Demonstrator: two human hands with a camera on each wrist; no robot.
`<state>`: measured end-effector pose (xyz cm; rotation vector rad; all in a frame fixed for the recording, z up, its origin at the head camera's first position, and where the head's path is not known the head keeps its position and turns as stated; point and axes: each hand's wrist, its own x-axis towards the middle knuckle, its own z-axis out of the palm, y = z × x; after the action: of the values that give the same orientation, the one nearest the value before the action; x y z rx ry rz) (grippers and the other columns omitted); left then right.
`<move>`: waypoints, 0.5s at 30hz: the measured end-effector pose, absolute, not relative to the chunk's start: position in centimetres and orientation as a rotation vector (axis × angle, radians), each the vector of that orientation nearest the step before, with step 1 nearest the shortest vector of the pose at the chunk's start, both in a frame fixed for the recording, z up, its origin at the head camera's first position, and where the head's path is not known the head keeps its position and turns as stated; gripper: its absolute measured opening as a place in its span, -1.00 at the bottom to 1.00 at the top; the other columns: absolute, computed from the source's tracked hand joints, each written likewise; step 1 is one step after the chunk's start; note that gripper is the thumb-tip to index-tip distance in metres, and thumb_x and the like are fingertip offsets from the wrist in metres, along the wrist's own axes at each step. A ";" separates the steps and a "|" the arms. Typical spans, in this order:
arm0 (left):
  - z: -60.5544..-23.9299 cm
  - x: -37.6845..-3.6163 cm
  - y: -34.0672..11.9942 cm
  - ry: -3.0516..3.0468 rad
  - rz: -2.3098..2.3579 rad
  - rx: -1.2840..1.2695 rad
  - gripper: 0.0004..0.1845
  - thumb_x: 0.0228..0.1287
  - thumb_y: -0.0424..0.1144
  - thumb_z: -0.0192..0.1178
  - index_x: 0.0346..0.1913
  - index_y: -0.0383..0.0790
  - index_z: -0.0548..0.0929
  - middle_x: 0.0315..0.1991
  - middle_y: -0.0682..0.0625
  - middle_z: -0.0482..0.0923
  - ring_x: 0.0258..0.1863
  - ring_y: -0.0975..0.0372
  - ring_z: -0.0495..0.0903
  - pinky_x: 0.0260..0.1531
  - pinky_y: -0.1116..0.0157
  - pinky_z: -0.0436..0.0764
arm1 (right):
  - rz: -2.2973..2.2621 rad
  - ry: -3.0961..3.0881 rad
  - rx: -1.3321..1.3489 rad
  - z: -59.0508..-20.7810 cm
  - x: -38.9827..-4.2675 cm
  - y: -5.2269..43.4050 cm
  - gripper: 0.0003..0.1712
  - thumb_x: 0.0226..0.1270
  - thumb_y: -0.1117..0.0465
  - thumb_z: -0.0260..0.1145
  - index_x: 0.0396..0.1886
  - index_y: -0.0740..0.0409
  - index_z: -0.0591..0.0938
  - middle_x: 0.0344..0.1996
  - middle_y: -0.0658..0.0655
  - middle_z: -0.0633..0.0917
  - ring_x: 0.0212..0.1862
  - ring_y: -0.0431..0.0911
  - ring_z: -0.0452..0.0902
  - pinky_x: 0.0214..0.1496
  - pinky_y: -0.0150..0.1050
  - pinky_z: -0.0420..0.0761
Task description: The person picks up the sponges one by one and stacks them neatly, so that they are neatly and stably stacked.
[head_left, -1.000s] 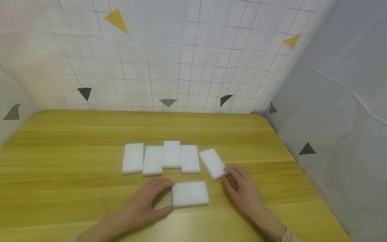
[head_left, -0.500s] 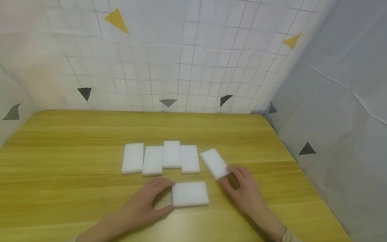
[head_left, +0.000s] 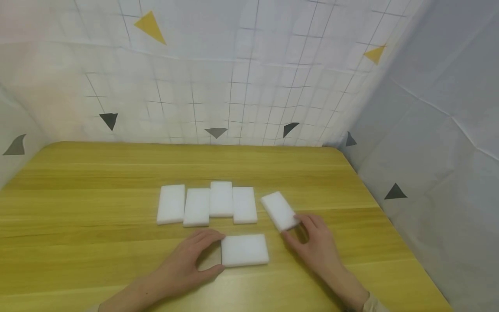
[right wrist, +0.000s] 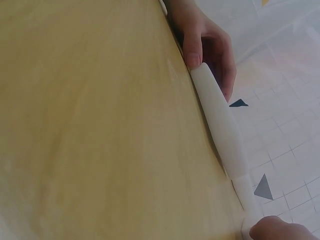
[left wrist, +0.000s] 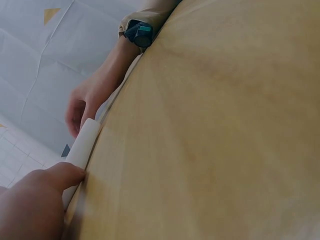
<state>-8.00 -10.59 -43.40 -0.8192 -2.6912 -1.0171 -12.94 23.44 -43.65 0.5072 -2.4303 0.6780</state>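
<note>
On the bench (head_left: 97, 173), the slanted block (head_left: 278, 210) is pinched by the right hand (head_left: 319, 248), the near block (head_left: 245, 250) by the left hand (head_left: 186, 262); arranging seems underway, and steady alignment called for.

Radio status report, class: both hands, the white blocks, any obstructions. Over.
Left hand grips near block. Right hand holds angled block by near end. Four-block row beyond, untouched. No obstruction seen.
</note>
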 end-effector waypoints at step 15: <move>-43.3 -8.0 -10.6 -2.699 -1.014 -0.815 -0.37 0.16 0.08 0.42 0.29 0.04 0.53 0.26 0.27 0.49 0.29 0.27 0.45 0.30 0.09 0.51 | 0.699 -2.504 0.440 -43.5 -12.8 23.5 -0.34 -0.02 0.09 0.59 0.06 0.30 0.60 -0.04 0.29 0.67 0.03 0.17 0.58 0.06 0.15 0.64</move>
<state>-7.99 -10.62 -43.30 -0.8149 -2.6985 -1.0140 -12.83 23.48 -43.51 0.4398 -2.5041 0.6992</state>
